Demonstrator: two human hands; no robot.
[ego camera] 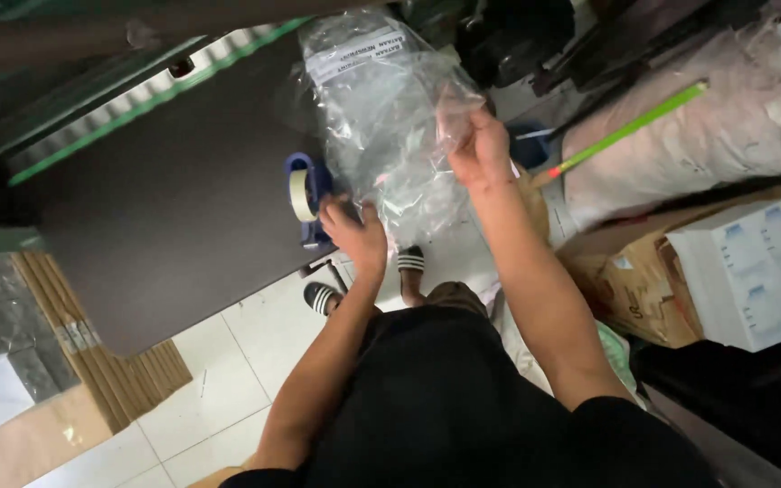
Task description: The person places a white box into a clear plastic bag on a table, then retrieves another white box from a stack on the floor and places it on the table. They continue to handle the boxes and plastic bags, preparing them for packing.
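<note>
Clear plastic bag [381, 117]: crumpled, glossy, with a white printed label near its top end. It is held up over the edge of the dark table, long axis roughly vertical (contents not discernible through the glare), gripped at lower left and upper right.

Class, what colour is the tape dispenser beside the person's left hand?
Blue, holding a pale cream roll; the tape dispenser shows best in the head view.
</note>
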